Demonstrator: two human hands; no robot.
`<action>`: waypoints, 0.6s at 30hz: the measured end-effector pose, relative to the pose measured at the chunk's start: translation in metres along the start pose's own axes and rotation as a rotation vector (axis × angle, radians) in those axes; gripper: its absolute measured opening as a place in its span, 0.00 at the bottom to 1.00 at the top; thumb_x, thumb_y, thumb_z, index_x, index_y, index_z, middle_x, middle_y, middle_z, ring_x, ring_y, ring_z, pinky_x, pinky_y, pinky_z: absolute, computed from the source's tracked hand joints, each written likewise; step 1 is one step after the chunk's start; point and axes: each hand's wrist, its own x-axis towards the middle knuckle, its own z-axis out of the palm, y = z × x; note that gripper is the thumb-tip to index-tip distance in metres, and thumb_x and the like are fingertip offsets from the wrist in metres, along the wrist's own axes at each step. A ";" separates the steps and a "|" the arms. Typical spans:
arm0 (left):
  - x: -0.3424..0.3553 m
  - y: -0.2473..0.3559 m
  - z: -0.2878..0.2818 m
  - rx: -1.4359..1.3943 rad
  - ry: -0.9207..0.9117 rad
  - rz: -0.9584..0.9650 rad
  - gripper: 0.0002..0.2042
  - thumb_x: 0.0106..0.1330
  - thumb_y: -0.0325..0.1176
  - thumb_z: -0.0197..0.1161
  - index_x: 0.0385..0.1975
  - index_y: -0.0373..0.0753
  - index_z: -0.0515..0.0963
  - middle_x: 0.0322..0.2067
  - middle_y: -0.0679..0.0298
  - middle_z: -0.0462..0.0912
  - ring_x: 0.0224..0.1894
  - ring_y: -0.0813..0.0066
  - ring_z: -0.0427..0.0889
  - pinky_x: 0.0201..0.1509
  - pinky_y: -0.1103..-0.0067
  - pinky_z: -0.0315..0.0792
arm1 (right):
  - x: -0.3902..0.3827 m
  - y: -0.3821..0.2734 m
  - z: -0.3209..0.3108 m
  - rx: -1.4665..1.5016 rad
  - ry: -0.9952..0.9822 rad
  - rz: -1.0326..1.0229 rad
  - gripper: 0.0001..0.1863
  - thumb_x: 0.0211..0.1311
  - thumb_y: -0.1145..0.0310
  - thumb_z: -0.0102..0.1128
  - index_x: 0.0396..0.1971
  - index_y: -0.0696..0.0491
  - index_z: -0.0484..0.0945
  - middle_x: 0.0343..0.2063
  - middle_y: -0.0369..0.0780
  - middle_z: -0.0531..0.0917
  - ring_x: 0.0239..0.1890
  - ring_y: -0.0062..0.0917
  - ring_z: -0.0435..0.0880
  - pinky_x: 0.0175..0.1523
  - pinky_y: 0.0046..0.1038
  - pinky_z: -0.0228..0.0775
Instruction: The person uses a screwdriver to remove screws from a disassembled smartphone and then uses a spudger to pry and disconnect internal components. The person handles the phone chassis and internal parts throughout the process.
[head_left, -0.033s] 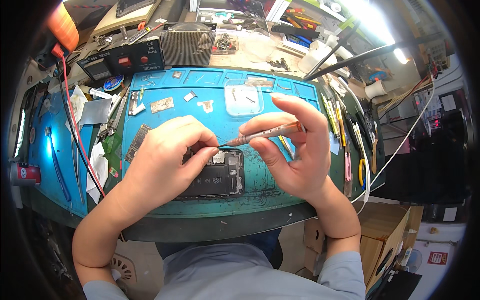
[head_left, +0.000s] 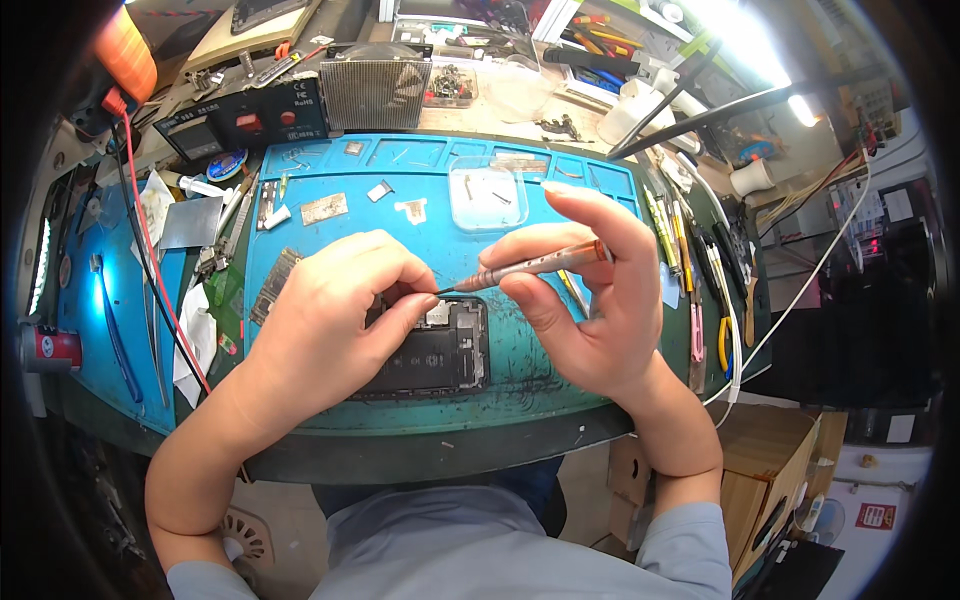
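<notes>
Two hands working over opened phone (head_left: 430,358), which is lying on blue mat (head_left: 425,182). Right hand (head_left: 600,300) grasping screwdriver (head_left: 530,268); left hand (head_left: 345,300) curling fingertips beside its tip, cannot tell whether pinching anything. Step seemingly positioning tip; next move probably calling for steadiness.

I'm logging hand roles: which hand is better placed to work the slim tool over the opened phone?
Right hand, probably: it holds the slim tool; the left hand is down at its tip.
</notes>
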 end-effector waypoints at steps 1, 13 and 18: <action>0.000 0.000 0.000 -0.001 -0.002 -0.002 0.05 0.62 0.21 0.72 0.34 0.33 0.82 0.31 0.62 0.83 0.30 0.73 0.82 0.34 0.78 0.75 | 0.000 0.001 -0.001 -0.010 -0.013 0.010 0.32 0.70 0.77 0.68 0.68 0.62 0.61 0.42 0.49 0.89 0.41 0.29 0.91 0.48 0.28 0.82; 0.002 0.008 -0.003 -0.040 -0.016 -0.084 0.10 0.59 0.21 0.74 0.39 0.33 0.83 0.36 0.62 0.84 0.37 0.72 0.82 0.39 0.77 0.75 | -0.008 0.006 -0.003 0.014 0.110 0.019 0.30 0.68 0.82 0.66 0.67 0.66 0.65 0.50 0.50 0.84 0.40 0.27 0.92 0.46 0.26 0.85; 0.001 -0.006 -0.008 0.158 0.058 0.084 0.06 0.64 0.21 0.71 0.39 0.34 0.84 0.37 0.60 0.85 0.38 0.68 0.83 0.42 0.75 0.76 | -0.011 0.010 -0.017 -0.028 0.089 0.058 0.31 0.70 0.80 0.64 0.68 0.66 0.62 0.40 0.45 0.88 0.37 0.25 0.92 0.44 0.24 0.83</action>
